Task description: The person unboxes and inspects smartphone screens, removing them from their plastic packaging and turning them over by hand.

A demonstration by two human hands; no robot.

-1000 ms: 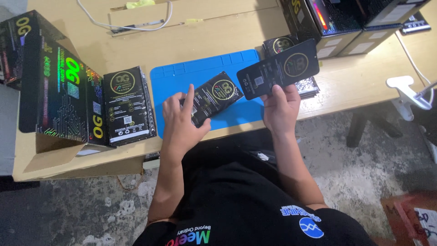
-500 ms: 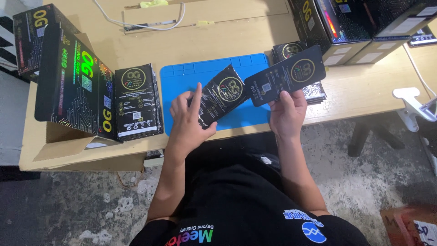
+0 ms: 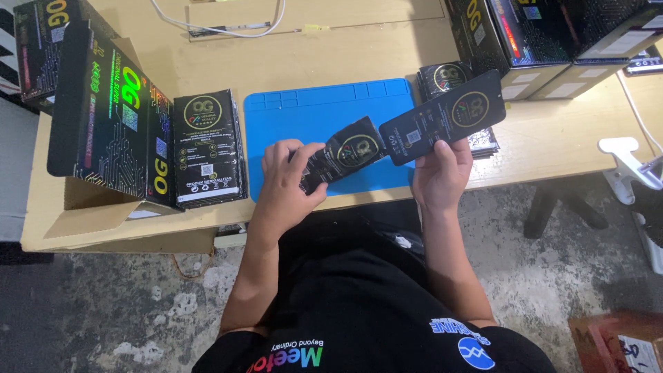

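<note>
Left hand (image 3: 286,181) grips black pouch (image 3: 343,153), right hand (image 3: 442,173) grips flat packet (image 3: 442,117) (blue mat (image 3: 311,114) beneath).

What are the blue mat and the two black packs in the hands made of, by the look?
Blue mat: likely silicone or rubber; matte, with moulded compartments along the far edge. Pouch in the left hand, the black pouch: probably plastic film; glossy, slightly creased. Flat pack in the right hand: looks like stiff coated card or plastic; holds straight, soft sheen.
</note>
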